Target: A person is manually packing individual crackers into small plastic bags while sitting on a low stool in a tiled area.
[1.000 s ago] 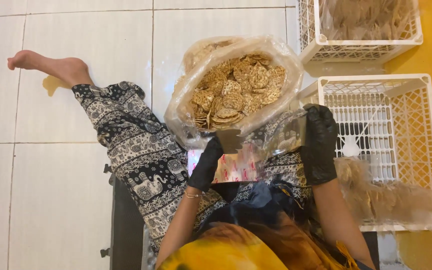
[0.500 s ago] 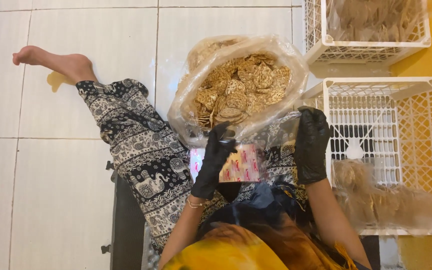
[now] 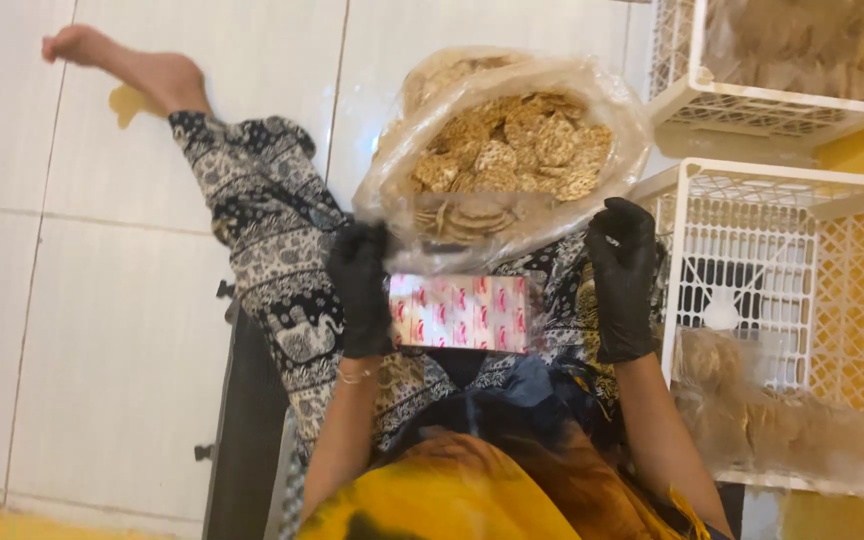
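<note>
Clear plastic pouch with a red, white and yellow printed label band (image 3: 460, 312), rectangular, held flat over the lap between the black-gloved left hand (image 3: 360, 290) and black-gloved right hand (image 3: 620, 275). Large clear plastic sack of round tan crackers (image 3: 507, 150), open-topped, on the white floor just beyond it. Sealed clear packets of tan crackers (image 3: 782, 420), in the near white lattice crate (image 3: 842, 215) at right; further clear-wrapped crackers (image 3: 802, 40) in the far white crate.

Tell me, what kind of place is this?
Probably a home snack-packing spot on a tiled floor: a big bag of crackers, white plastic crates, and gloved hands holding a clear packet.
</note>
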